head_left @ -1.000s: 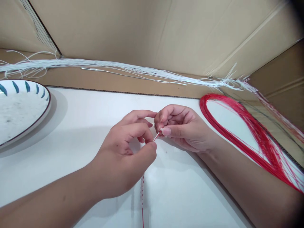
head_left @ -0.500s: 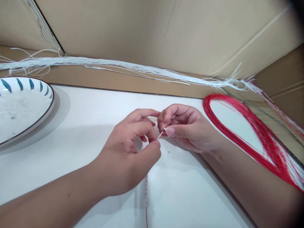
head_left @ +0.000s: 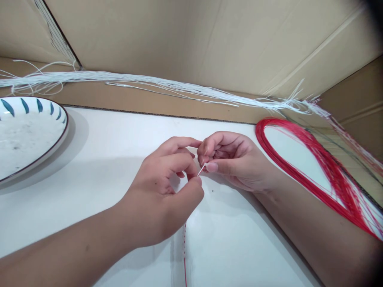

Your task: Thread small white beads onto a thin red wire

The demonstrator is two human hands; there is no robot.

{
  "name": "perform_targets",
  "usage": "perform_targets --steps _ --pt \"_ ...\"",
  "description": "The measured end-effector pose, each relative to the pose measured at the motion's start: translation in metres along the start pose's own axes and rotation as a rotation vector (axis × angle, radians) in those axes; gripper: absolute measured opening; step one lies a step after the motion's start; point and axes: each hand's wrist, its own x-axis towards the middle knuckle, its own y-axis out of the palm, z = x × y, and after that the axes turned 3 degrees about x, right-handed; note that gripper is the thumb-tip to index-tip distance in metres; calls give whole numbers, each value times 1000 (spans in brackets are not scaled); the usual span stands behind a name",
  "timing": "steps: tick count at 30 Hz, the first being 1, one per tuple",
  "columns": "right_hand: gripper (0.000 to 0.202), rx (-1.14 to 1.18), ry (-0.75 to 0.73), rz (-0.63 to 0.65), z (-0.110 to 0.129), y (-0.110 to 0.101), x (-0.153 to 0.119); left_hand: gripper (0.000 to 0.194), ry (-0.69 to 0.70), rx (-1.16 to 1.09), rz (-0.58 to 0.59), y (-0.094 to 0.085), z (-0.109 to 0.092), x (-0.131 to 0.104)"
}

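Note:
Between thumb and forefinger, my left hand (head_left: pixel 167 191) pinches a thin red-and-white cord (head_left: pixel 201 170). My right hand (head_left: pixel 231 159) is closed just beyond it, thumb against fingertips, at the upper end of the same short stretch. A tiny whitish piece shows at the right thumb tip, too small to make out. Below my left hand hangs a red strand (head_left: pixel 185 271), with a red-and-white patterned part higher up. My left hand hides the section in between. The fingertips of both hands nearly touch.
A white plate (head_left: pixel 56 144) with blue leaf marks and clear, glittery contents stands at left. A looped bundle of red strands (head_left: pixel 269 147) lies at right. White strands (head_left: pixel 143 79) stretch along the cardboard ledge (head_left: pixel 89 95) behind the white tabletop (head_left: pixel 119 135).
Both hands keep nearly the same pose. My right thumb has shifted very slightly left at the cord, and the hanging strand has swayed a little.

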Motion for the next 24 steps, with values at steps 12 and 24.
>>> perform_targets --steps 12,24 --pt "17 -17 14 -5 0 0 -1 16 -40 -43 22 1 0 0" --pt "16 3 9 7 2 3 -1 16 -41 -46 28 -1 0 2"
